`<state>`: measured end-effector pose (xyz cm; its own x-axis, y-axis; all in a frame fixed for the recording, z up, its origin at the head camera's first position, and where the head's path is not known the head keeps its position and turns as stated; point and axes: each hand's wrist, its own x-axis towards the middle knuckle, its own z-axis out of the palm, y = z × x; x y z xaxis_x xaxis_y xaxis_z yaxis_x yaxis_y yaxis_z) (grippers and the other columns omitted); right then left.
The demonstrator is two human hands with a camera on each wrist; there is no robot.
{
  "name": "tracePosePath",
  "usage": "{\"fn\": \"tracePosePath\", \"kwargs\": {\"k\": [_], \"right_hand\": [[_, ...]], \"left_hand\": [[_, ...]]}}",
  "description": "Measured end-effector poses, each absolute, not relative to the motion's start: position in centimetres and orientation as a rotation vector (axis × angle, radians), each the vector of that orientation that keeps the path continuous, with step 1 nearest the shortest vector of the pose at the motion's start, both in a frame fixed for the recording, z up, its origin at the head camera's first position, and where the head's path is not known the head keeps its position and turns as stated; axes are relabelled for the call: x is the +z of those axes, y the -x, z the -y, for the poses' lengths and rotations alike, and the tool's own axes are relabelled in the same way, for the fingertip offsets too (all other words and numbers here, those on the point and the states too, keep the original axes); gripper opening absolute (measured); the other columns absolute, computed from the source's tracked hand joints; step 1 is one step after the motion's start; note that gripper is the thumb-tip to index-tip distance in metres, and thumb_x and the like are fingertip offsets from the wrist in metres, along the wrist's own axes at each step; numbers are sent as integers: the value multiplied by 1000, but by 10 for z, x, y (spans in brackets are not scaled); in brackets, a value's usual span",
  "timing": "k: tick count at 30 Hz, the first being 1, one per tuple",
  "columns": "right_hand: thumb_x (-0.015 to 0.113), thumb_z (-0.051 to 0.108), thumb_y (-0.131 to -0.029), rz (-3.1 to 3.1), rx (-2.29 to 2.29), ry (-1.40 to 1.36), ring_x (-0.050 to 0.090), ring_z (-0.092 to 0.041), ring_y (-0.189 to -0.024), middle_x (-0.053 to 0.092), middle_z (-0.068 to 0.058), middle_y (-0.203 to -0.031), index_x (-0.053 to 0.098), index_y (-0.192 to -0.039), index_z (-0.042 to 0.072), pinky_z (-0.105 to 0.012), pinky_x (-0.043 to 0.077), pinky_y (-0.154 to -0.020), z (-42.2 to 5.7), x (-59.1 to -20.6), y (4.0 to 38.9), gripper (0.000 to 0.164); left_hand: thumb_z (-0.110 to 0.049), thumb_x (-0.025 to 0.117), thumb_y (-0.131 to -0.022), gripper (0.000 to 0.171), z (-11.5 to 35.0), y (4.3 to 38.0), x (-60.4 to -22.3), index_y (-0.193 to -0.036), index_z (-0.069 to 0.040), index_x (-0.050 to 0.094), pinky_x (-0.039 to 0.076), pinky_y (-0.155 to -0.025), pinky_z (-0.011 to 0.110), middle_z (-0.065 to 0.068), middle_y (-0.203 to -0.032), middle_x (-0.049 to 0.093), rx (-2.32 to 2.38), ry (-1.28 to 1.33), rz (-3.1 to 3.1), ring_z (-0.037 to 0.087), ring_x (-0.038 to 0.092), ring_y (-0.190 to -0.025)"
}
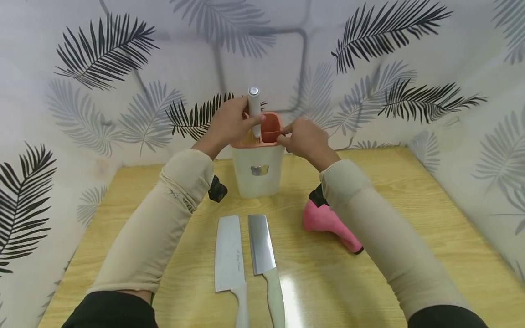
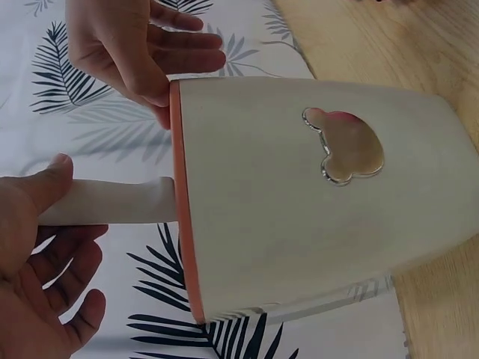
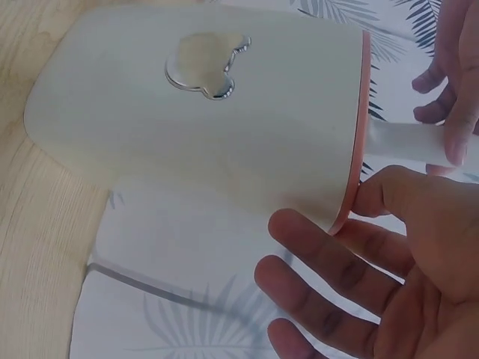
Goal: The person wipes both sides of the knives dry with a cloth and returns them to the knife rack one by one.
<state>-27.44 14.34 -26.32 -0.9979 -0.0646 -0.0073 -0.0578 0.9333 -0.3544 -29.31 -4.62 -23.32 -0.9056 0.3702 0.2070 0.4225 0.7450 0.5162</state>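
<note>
My left hand (image 1: 231,119) pinches a white handle (image 1: 254,109) with a silver end cap between thumb and fingers. The handle stands upright at the left part of a cream utensil holder (image 1: 256,182); whatever extends below it is hidden inside. An orange rim (image 2: 185,217) tops the holder, with orange-walled compartments showing from above. On the right side, the thumb and index finger of my right hand (image 1: 305,139) pinch this rim, while its other fingers spread beside the wall in the right wrist view. A shiny bear-shaped emblem (image 3: 203,63) marks the holder's front.
Two cleavers lie in front of the holder: one with a whitish blade (image 1: 229,257), one with a silver blade (image 1: 261,246) and a pale green handle. A pink object (image 1: 328,223) lies beneath my right forearm. Behind the wooden table (image 1: 369,282) hangs leaf-patterned cloth (image 1: 270,64).
</note>
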Motion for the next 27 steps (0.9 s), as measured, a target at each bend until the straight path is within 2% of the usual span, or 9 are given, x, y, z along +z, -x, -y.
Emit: {"fn": "tracePosePath", "kwargs": {"k": [7, 10, 15, 17, 19, 23, 25, 27], "right_hand": [[51, 36, -95, -3095, -574, 88, 64, -17, -72, 78, -3, -87, 65, -132, 26, -30, 42, -51, -144, -263, 269, 41], [52, 37, -96, -3077, -589, 87, 65, -17, -73, 78, -3, -89, 63, -135, 27, -30, 41, -51, -145, -263, 269, 42], [53, 37, -94, -3049, -638, 94, 67, -17, -76, 79, -2, -92, 62, -136, 26, -31, 41, -54, -147, -265, 270, 44], [53, 35, -93, -3046, -659, 105, 68, -17, -77, 79, -2, -92, 63, -135, 26, -31, 42, -54, -147, -266, 271, 45], [54, 36, -93, -3036, -673, 110, 68, -16, -76, 79, -3, -92, 63, -135, 25, -31, 41, -53, -147, -268, 272, 45], [53, 39, -97, -3031, -680, 142, 67, -18, -78, 79, -3, -99, 59, -139, 26, -30, 40, -52, -151, -271, 270, 44], [53, 44, -99, -3032, -698, 179, 68, -20, -85, 77, -4, -108, 54, -144, 26, -32, 44, -55, -155, -275, 268, 49], [52, 50, -99, -3028, -720, 216, 68, -24, -98, 73, -5, -118, 46, -150, 23, -37, 50, -63, -161, -280, 262, 58]], "left_hand": [[-33, 62, -99, 39, 47, 291, -233, -125, -5, 57, 48, -87, 40, 13, -117, 60, -912, 636, 2846, 26, 56, -102], [-32, 64, -98, 39, 49, 289, -235, -126, -6, 56, 50, -91, 41, 13, -119, 61, -954, 635, 2837, 26, 57, -105], [-26, 68, -95, 57, 58, 278, -241, -144, -11, 42, 50, -98, 43, 11, -135, 60, -1071, 654, 2806, 27, 59, -113], [-25, 68, -95, 65, 62, 269, -245, -150, -12, 36, 51, -96, 43, 10, -139, 58, -1118, 641, 2779, 26, 59, -113], [-24, 69, -94, 67, 64, 256, -251, -150, -11, 35, 52, -92, 43, 10, -138, 58, -1163, 628, 2736, 26, 60, -110], [-23, 69, -93, 53, 65, 215, -271, -140, -9, 48, 55, -81, 38, 9, -123, 64, -1148, 663, 2727, 24, 64, -99], [-25, 68, -94, 42, 64, 190, -288, -131, -10, 56, 54, -75, 32, 6, -113, 68, -1071, 716, 2790, 19, 65, -89], [-26, 68, -94, 30, 63, 165, -309, -120, -13, 63, 52, -67, 26, 1, -101, 71, -980, 765, 2865, 12, 63, -77]]}}
